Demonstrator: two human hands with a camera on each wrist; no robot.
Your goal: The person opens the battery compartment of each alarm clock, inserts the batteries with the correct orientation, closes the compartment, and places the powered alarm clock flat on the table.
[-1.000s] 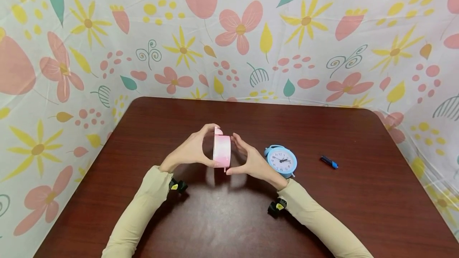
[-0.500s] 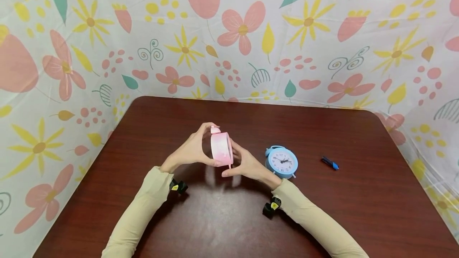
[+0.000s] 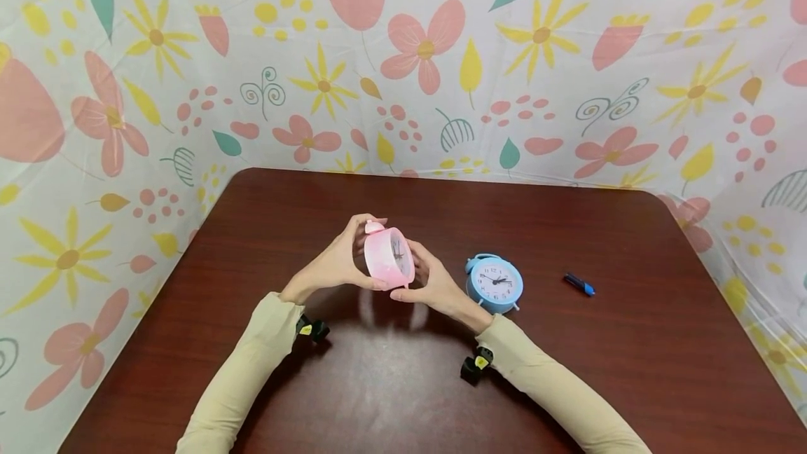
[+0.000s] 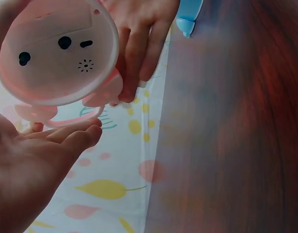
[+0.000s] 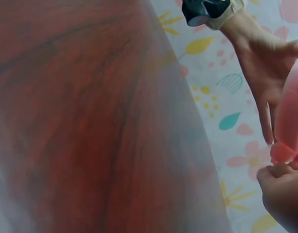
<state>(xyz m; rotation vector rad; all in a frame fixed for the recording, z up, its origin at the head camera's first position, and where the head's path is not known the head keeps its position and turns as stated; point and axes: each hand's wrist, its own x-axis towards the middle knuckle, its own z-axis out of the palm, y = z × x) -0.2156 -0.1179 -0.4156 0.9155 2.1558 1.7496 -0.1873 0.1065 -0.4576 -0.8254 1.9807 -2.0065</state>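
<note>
We hold the pink clock [image 3: 380, 261] tilted between the left grip [image 3: 336, 260], nearer its back [image 4: 46, 80], and the right grip [image 3: 440, 289], nearer its face [image 3: 400, 253], both curled around it.

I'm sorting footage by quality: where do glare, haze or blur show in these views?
Head view: fairly crisp, pale glare on the near part of the table; left wrist: whitish haze near the table's edge, back of the pink clock clearer; right wrist: dim, table soft and blurred.

The pink alarm clock [image 3: 382, 259] has turned from edge-on, its dial [image 3: 399, 249] now partly showing
</note>
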